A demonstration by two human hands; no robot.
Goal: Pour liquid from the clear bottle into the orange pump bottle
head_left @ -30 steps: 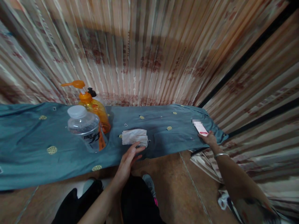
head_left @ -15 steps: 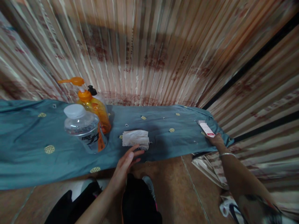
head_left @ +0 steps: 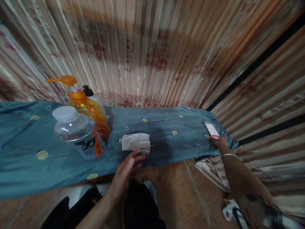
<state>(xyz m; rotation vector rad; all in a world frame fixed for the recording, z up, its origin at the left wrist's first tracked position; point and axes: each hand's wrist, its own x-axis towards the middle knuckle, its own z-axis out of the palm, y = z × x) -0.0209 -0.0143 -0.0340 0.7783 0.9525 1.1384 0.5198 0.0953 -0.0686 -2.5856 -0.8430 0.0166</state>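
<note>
Here, cloth (head_left: 135,141) neighbours the unclenched left hand (head_left: 125,167); the right hand (head_left: 221,143) grips a phone (head_left: 212,130).

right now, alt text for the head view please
A person's open left hand is at the near edge of a white cloth on a teal patterned cover; the right hand holds a phone. A clear capped bottle and an orange pump bottle stand at left.

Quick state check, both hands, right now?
Left hand: open, fingers at the near edge of a folded whitish cloth; contact unclear.
Right hand: closed, holding the near end of a slim, white-screened rectangular phone.
</note>
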